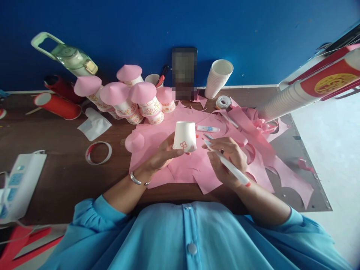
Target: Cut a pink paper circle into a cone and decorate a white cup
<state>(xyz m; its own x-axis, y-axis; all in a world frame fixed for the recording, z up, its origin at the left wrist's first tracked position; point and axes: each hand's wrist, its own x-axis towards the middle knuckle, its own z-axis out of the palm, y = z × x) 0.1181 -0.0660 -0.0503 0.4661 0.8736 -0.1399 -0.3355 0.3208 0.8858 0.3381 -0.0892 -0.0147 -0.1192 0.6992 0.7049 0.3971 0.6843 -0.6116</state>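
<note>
My left hand [164,153] grips a white paper cup [185,134], held upside down, with a small red flower drawn near its rim. In my right hand [232,159] is a white marker pen [230,167] with a red end, its tip pointing toward the cup but apart from it. Beneath both hands spread sheets of pink paper [182,168]. A glue stick [208,129] lies on the paper just beyond the cup. To the left rests a loose pink paper cone [134,142].
Several decorated cups with pink cone tops [115,93] stand at the back left. A stack of white cups [218,78] and a dark phone-like slab [184,73] are against the blue wall. Tape rolls [98,153], a power strip [24,187] and a bottle [70,60] lie around the table.
</note>
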